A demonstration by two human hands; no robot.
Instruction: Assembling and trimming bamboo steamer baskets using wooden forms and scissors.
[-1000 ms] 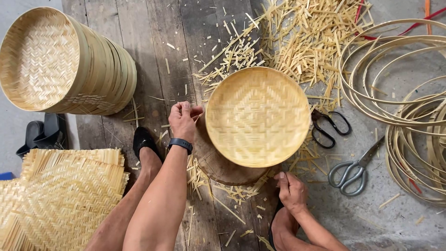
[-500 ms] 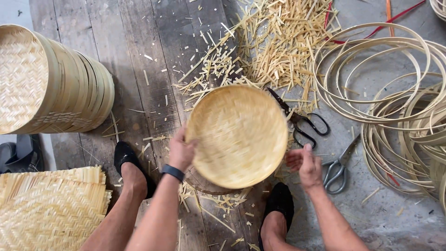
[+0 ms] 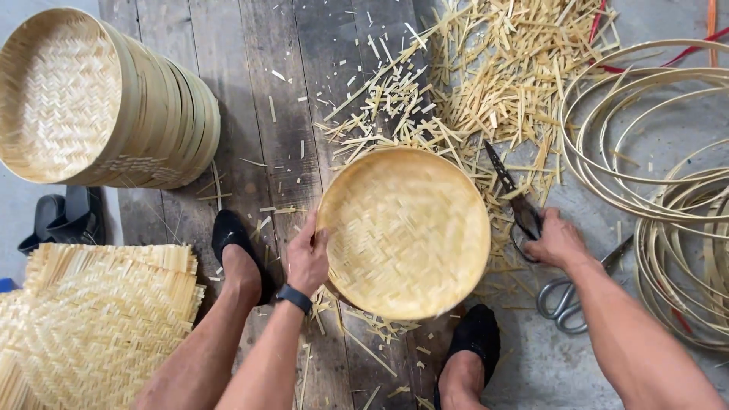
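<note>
My left hand (image 3: 307,257) grips the left rim of a round woven bamboo tray (image 3: 406,231), which is lifted and tilted toward me over the plank floor. My right hand (image 3: 557,241) has left the tray and closes over the handles of black-handled scissors (image 3: 510,191) lying to the tray's right, blades pointing up and away. A dark watch sits on my left wrist. My feet in black shoes (image 3: 235,243) rest either side of the tray.
A stack of finished woven trays (image 3: 106,102) lies on its side at top left. Flat woven mats (image 3: 99,319) sit bottom left. Bamboo offcuts (image 3: 486,68) litter the planks. Coiled bamboo hoops (image 3: 661,144) and grey scissors (image 3: 569,292) lie at right.
My right hand let go of the tray's right rim and moved right onto the black scissors. The left hand still holds the tray, which it lifted off the floor earlier.
</note>
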